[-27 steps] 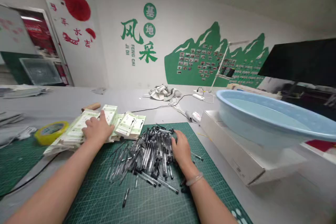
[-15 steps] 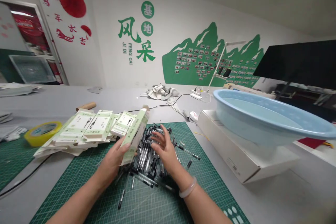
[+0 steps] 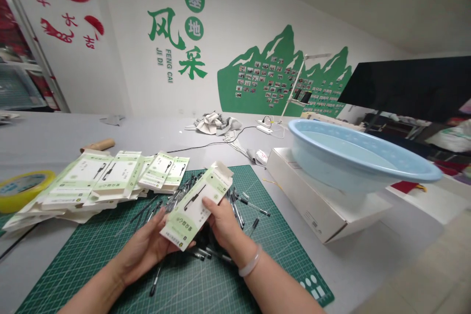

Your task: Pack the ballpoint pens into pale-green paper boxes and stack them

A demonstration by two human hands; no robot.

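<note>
A light green and white cardboard box (image 3: 197,204) is held tilted over the mat, its upper end flap standing open. My right hand (image 3: 224,221) grips its right side, with the thumb on the printed front. My left hand (image 3: 150,245) cups the lower left end, its fingers running underneath and partly hidden. Below and behind the box lies a heap of black-capped clear pens (image 3: 237,208), much of it covered by the box and hands. One loose pen (image 3: 156,277) lies near my left wrist.
Flattened green and white boxes (image 3: 79,179) are piled at the left, beside a yellow tape roll (image 3: 27,189). The green cutting mat (image 3: 206,289) covers the near table. To the right, a blue basin (image 3: 353,157) rests on a white carton (image 3: 312,201). Grey cloths (image 3: 213,122) lie behind.
My right hand has gone from open over the pens to gripping the box. The box has turned its printed front towards me and come lower. The view has shifted right.
</note>
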